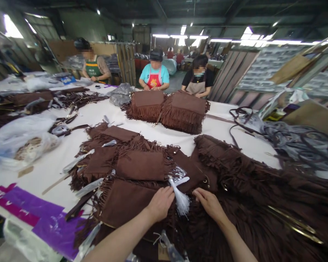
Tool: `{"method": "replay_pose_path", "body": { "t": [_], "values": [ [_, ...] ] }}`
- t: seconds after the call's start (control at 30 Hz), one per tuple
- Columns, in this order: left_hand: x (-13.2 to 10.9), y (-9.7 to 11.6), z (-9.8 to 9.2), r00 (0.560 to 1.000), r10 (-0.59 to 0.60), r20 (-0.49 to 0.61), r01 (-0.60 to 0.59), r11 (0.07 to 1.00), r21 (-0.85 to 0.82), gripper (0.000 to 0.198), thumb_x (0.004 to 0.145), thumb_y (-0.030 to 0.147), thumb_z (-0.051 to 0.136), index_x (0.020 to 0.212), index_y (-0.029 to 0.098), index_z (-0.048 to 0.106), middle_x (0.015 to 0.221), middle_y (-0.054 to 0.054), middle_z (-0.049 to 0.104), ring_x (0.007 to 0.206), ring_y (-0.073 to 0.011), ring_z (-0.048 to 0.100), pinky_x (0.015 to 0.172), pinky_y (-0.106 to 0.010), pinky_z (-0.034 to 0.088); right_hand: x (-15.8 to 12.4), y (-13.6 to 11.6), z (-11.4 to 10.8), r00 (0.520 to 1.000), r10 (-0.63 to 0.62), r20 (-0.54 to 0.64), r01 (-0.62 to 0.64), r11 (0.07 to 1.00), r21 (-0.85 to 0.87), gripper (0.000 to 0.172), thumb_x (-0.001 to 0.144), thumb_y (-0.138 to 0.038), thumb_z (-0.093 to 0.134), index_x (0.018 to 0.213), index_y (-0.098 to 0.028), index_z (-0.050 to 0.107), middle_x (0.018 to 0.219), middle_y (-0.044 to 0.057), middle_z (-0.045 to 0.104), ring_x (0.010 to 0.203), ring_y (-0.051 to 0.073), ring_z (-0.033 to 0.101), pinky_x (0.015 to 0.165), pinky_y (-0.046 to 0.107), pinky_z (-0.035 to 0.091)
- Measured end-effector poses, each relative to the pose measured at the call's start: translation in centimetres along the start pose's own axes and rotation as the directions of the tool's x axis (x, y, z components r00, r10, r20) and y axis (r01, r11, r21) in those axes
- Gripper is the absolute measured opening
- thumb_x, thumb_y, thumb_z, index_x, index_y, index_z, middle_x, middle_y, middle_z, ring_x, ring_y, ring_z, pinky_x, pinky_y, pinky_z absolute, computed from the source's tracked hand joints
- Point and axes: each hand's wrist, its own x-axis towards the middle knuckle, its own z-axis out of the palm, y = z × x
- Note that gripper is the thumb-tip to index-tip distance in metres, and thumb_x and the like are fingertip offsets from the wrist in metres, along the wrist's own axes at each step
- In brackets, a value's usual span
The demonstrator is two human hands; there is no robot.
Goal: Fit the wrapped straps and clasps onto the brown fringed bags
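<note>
My left hand [161, 203] is closed, its fingers bent over the brown fringed bag in front of me. Close beside its fingertips lies a bundle of white plastic tag strings [182, 200], loose ends fanned toward me. To the right of that bundle, my right hand [209, 203] pinches the dark fringed material, with part of the grip hidden. Brown fringed bags [140, 165] with smooth flaps lie piled ahead of my left hand. A large heap of long brown fringe [251, 196] spreads beside my right hand, with a gold-coloured metal strip [295, 223] on it.
Two stacks of fringed bags [184, 107] stand across the white table [98, 116]. Several people work along its far side, one in a red apron [154, 80]. Clear plastic bags [24, 145] and purple packaging [41, 214] lie left; straps and plastic wrap [297, 138] are heaped right.
</note>
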Motion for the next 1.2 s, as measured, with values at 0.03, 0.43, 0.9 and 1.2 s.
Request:
{"method": "replay_pose_path", "body": {
  "t": [0.03,0.43,0.9,1.2],
  "values": [
    [1.0,-0.2,0.4,0.999,0.031,0.023,-0.031,0.999,0.008,0.056,0.084,0.015,0.044,0.140,0.012,0.038,0.151,-0.013,0.034,0.139,-0.0262,0.030,0.114,-0.041,0.021,-0.2,0.1,-0.1,1.000,0.009,-0.004,-0.009,0.999,0.038,0.037,0.088,-0.047,0.045,0.065,-0.025,0.063,0.065,-0.001,0.067,0.066,0.019,0.061,0.065,0.026,0.042],
    [4.9,-1.6,3.8,0.982,0.095,0.164,-0.108,0.991,0.072,0.063,0.094,0.040,0.038,0.149,0.013,0.025,0.156,-0.010,0.022,0.146,-0.0237,0.011,0.116,-0.043,0.015,-1.2,-1.3,-2.2,0.971,0.225,-0.079,-0.144,0.817,0.558,0.043,0.077,-0.063,0.058,0.074,-0.022,0.070,0.060,0.000,0.067,0.073,0.023,0.062,0.079,0.033,0.045],
    [3.8,4.5,-3.8,0.929,-0.179,0.323,0.341,0.080,-0.936,0.047,0.077,0.023,0.044,0.122,0.016,0.055,0.108,-0.009,0.068,0.088,-0.0191,0.066,0.071,-0.029,0.051,-3.5,-5.8,0.1,0.902,0.412,-0.128,-0.088,0.466,0.880,0.043,0.069,-0.062,0.071,0.085,-0.022,0.073,0.090,0.006,0.077,0.097,0.023,0.067,0.093,0.032,0.046],
    [-0.9,7.5,-0.7,0.912,-0.123,0.392,0.409,0.174,-0.896,0.030,0.075,0.043,0.053,0.062,0.016,0.057,0.045,0.005,0.044,0.040,-0.0077,0.034,0.044,-0.021,0.023,-5.1,-7.6,0.9,0.906,0.423,-0.014,-0.113,0.274,0.955,0.043,0.057,-0.056,0.083,0.083,-0.024,0.071,0.064,-0.003,0.067,0.064,0.015,0.065,0.064,0.026,0.055]
  ]
}}
